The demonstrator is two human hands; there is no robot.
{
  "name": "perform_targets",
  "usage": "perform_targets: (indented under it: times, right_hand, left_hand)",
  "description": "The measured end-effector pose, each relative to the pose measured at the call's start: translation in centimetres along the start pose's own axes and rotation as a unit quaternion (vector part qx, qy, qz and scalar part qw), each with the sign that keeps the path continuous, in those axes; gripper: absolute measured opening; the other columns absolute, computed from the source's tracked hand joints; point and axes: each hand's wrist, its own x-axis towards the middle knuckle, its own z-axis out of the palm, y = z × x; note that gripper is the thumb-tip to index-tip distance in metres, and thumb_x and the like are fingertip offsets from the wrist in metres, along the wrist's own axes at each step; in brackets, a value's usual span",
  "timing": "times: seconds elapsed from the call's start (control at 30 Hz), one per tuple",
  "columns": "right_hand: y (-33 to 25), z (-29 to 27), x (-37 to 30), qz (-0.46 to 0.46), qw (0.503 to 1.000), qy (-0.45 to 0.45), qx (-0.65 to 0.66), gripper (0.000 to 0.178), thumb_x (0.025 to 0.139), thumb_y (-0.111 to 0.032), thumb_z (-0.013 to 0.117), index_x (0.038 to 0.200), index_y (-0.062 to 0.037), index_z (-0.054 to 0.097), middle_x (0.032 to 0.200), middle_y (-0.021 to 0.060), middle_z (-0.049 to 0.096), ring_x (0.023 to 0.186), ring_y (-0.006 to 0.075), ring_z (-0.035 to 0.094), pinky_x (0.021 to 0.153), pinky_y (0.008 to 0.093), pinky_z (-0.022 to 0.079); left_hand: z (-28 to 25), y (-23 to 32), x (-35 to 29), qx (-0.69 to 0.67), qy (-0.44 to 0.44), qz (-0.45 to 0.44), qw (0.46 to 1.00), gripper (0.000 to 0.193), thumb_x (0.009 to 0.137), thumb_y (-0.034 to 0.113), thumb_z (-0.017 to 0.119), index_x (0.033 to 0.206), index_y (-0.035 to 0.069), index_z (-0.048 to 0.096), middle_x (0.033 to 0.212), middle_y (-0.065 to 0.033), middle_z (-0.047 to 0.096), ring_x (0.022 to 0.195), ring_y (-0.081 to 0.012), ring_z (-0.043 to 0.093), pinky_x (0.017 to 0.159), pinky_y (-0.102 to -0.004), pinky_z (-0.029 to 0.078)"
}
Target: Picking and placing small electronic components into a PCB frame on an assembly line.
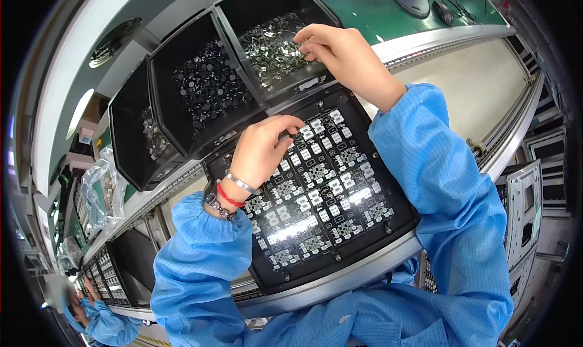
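Observation:
My left hand [260, 151] reaches over a circuit board panel [316, 171] with rows of small white and silver parts. Its thumb and fingers are curled together at the panel's upper edge; whatever they pinch is too small to make out. Above the near edge of a black bin [273, 43] of small shiny metal pieces, my right hand [346, 58] has its fingers drawn together. Anything between those fingertips cannot be made out. The panel lies in a black tray [388, 216] with screws around its rim.
Left of the metal pieces stands a bin of dark round parts [212, 85], then another black bin [130, 116] with few parts. A conveyor rail [449, 46] runs on both sides of the tray. At far left are plastic bags [100, 192] and another person's blue sleeve [112, 327].

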Motion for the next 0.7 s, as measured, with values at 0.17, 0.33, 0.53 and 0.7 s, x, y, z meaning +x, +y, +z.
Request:
perform_targets:
  times: [0.17,0.33,0.53,0.7]
  right_hand:
    - [0.7,0.2,-0.7,-0.004,1.0,-0.001,0.018,0.016,0.092,-0.007,0.054,0.105,0.0004,0.059,0.084,0.0108,0.068,0.076,0.0159,0.065,0.07,0.027,0.052]
    - [0.8,0.3,-0.7,0.003,0.998,-0.006,0.055,0.017,0.092,-0.008,0.056,0.105,0.001,0.06,0.084,0.0095,0.068,0.076,0.0141,0.065,0.07,0.0263,0.052]
    - [1.6,0.2,-0.7,0.025,0.997,-0.012,0.074,0.017,0.092,-0.009,0.056,0.104,0.0019,0.059,0.086,0.0085,0.068,0.078,0.013,0.064,0.072,0.0256,0.051]
    - [1.5,0.2,-0.7,0.025,0.996,-0.021,0.086,0.016,0.092,-0.009,0.055,0.104,0.0022,0.059,0.087,0.0084,0.067,0.079,0.013,0.064,0.072,0.0255,0.051]
  left_hand:
    - [0.5,-0.4,0.7,0.045,-0.004,0.04,0.998,0.03,0.074,-0.006,0.06,0.101,0.01,0.063,0.087,-0.0081,0.065,0.075,-0.0283,0.063,0.063,-0.0344,0.05]
    - [0.5,-0.8,1.2,0.067,-0.028,0.078,0.994,0.031,0.075,-0.005,0.06,0.101,0.011,0.063,0.09,-0.0071,0.066,0.08,-0.028,0.064,0.066,-0.035,0.051]
    - [-0.1,-1.6,1.8,0.147,-0.058,0.198,0.967,0.032,0.071,-0.004,0.059,0.099,0.011,0.064,0.09,-0.006,0.066,0.074,-0.0268,0.064,0.063,-0.0346,0.051]
    - [-0.6,-1.7,2.4,0.213,-0.099,0.287,0.929,0.037,0.067,-0.002,0.057,0.102,0.01,0.063,0.086,-0.0056,0.064,0.069,-0.0249,0.063,0.059,-0.0325,0.05]
